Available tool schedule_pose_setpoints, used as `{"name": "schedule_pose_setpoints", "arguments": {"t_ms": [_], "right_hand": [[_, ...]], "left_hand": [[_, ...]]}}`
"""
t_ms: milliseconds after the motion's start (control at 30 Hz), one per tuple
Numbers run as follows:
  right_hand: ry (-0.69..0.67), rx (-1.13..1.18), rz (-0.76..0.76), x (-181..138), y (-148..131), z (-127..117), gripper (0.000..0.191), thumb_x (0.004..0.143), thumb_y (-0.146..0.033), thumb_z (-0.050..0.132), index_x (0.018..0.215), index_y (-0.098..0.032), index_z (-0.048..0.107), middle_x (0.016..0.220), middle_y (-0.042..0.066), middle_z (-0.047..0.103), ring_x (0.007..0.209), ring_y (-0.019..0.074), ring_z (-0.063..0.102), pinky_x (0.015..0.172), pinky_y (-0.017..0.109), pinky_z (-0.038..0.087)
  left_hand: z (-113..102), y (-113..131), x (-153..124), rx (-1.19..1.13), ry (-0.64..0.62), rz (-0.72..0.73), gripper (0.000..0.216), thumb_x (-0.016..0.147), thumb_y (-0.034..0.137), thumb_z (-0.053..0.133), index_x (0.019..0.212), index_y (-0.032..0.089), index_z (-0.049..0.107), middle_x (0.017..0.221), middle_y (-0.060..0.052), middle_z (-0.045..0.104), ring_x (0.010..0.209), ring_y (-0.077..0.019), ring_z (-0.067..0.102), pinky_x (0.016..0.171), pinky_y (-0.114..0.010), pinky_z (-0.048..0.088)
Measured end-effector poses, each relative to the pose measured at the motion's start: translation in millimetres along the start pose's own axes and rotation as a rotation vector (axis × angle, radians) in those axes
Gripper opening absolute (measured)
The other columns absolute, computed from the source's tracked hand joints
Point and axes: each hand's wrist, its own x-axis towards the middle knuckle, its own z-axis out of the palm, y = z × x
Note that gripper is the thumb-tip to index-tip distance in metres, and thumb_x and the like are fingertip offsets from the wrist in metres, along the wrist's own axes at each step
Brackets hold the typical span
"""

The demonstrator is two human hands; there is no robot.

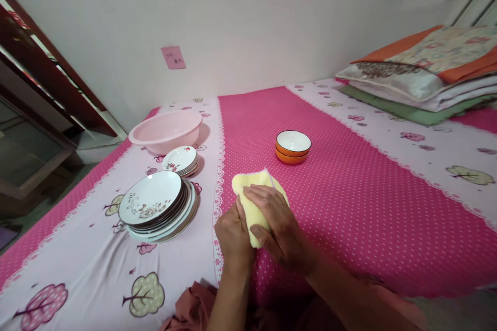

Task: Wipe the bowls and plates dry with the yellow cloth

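Observation:
A soft yellow cloth (253,180) is bunched between my two hands, low over the middle of the bed. My left hand (232,235) has its fingers curled around the cloth's left side. Across its right side lies my right hand (276,221), fingers bent and pressed onto the fabric. Whether anything is wrapped inside the cloth is hidden. Just beyond, two orange bowls (292,152) with white insides are nested upright on the pink dotted sheet.
To the left stand a stack of large plates (155,199), a pile of small flowered plates (180,159) and a pink plastic basin (166,132). Folded bedding (423,75) lies at the far right. A wall (248,26) with a pink note (173,57) rises behind.

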Motion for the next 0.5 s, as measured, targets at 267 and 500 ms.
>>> {"name": "schedule_pose_setpoints", "arguments": {"t_ms": [267,500], "right_hand": [[0.194,0.082,0.179,1,8,-1,0.048,0.100,-0.036,0.053,0.146,-0.022,0.052,0.142,0.012,0.061,0.135,0.0324,0.053,0.117,0.051,0.040],[0.493,0.590,0.637,-2,5,12,0.051,0.099,-0.050,0.054,0.143,-0.025,0.059,0.142,0.009,0.067,0.130,0.0306,0.062,0.106,0.041,0.052]], "left_hand": [[-5,-11,-5,-0.090,-0.023,0.091,0.057,0.100,0.037,0.060,0.050,0.022,0.039,0.047,0.005,0.036,0.048,-0.0112,0.030,0.047,-0.026,0.024],[5,-8,2,-0.703,0.239,-0.258,0.039,0.096,0.040,0.063,0.063,0.021,0.054,0.056,0.007,0.053,0.049,-0.0098,0.046,0.053,-0.022,0.044]]}}
